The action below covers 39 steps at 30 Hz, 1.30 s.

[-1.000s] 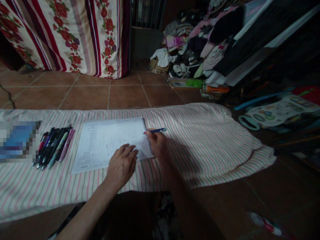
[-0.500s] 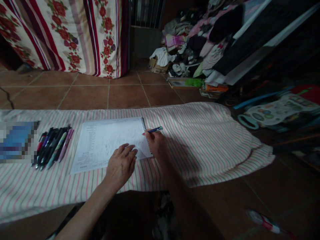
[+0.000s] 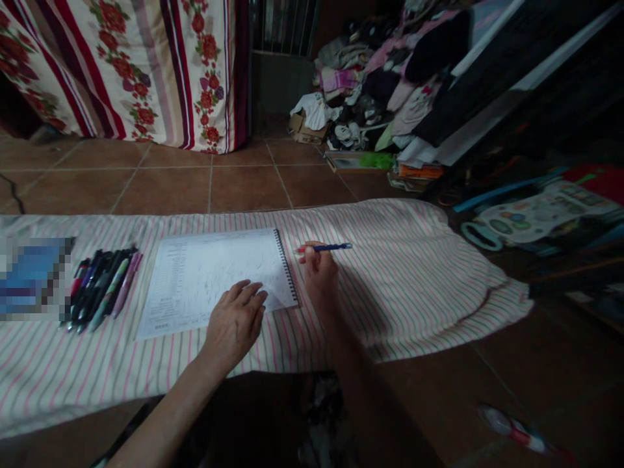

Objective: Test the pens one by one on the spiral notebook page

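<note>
A spiral-bound notebook [image 3: 214, 276] lies open on a pink-striped cloth [image 3: 400, 273] spread over the floor. My left hand [image 3: 235, 322] rests flat on the page's lower right part, fingers stretched out. My right hand [image 3: 319, 273] is closed around a blue pen with a red tip [image 3: 322, 247], held nearly level just right of the notebook's spiral edge, off the page. A row of several pens [image 3: 100, 286] lies on the cloth to the left of the notebook.
A blurred blue object [image 3: 29, 276] lies at the far left of the cloth. A floral curtain [image 3: 146, 65] hangs behind on the tiled floor [image 3: 195, 188]. Heaped clothes [image 3: 380, 84] and toys [image 3: 531, 214] crowd the right. A small tube [image 3: 517, 432] lies at lower right.
My right hand has moved rightward off the notebook page, carrying the pen beyond the spiral edge. My left hand has stayed put on the page.
</note>
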Tool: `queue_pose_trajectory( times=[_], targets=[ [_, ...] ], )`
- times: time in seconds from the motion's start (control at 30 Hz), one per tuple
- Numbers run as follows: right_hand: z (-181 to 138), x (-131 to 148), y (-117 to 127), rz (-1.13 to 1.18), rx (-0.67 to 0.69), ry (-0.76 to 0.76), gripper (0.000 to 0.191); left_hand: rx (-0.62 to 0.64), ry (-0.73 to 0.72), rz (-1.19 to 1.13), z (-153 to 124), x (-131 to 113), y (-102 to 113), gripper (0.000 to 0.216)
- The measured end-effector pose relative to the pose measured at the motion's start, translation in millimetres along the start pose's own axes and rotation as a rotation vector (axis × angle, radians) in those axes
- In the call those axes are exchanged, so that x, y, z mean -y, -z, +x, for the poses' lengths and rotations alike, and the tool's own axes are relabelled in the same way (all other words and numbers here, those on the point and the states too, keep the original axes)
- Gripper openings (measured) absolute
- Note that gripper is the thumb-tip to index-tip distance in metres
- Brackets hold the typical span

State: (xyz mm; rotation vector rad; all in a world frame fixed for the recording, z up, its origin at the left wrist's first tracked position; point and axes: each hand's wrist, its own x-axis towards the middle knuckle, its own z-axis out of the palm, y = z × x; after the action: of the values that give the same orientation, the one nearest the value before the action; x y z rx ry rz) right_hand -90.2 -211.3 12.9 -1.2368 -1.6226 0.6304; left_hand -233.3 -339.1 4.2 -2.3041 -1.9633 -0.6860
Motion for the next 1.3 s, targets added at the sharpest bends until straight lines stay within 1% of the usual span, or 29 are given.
queue_pose_trajectory(
  times=[0.13,0.37,0.5,0.6,0.67,0.77,0.87,0.93,1.0,1.13,1.3],
  targets=[
    [8.9,-9.9,13.0,-0.17,-0.071,0.036,0.035,0.023,0.0,0.005,-0.3,0.2,0.6,0.028],
    [21.9,-32.9,36.5,-0.496,-0.133,-0.004,0.04,0.029,0.003,-0.005,-0.6,0.3,1.4,0.029],
    [20.7,-41.6,51.1,-0.701,-0.125,-0.003,0.042,0.03,0.003,-0.01,-0.7,0.7,1.2,0.029],
    [19.4,-44.7,60.6,-0.796,-0.095,-0.048,0.043,0.026,-0.001,-0.017,-1.0,1.1,1.0,0.029],
    [19.4,-45.1,64.5,-0.814,-0.084,-0.098,0.042,0.025,-0.003,-0.019,-1.4,1.5,0.8,0.029],
    [20.1,-44.8,66.3,-0.772,-0.111,-0.171,0.037,0.028,-0.004,-0.017,-2.4,1.9,0.4,0.03],
    [20.9,-46.8,66.1,-0.787,-0.14,-0.208,0.023,0.028,-0.006,-0.017,-3.4,2.1,-0.3,0.03],
    [21.2,-50.3,66.3,-0.832,-0.14,-0.189,0.013,0.022,-0.005,-0.02,-3.9,2.2,-0.8,0.03],
    [21.6,-55.4,67.1,-0.855,-0.134,-0.142,0.008,0.018,-0.002,-0.022,-4.0,2.2,-0.9,0.03],
    [21.9,-65.8,67.6,-0.838,-0.143,-0.054,0.011,0.022,0.001,-0.021,-3.5,2.3,-0.1,0.03],
    [21.3,-67.6,61.9,-0.826,-0.147,-0.054,0.013,0.026,0.005,-0.018,-3.5,1.8,0.3,0.03]
  ],
)
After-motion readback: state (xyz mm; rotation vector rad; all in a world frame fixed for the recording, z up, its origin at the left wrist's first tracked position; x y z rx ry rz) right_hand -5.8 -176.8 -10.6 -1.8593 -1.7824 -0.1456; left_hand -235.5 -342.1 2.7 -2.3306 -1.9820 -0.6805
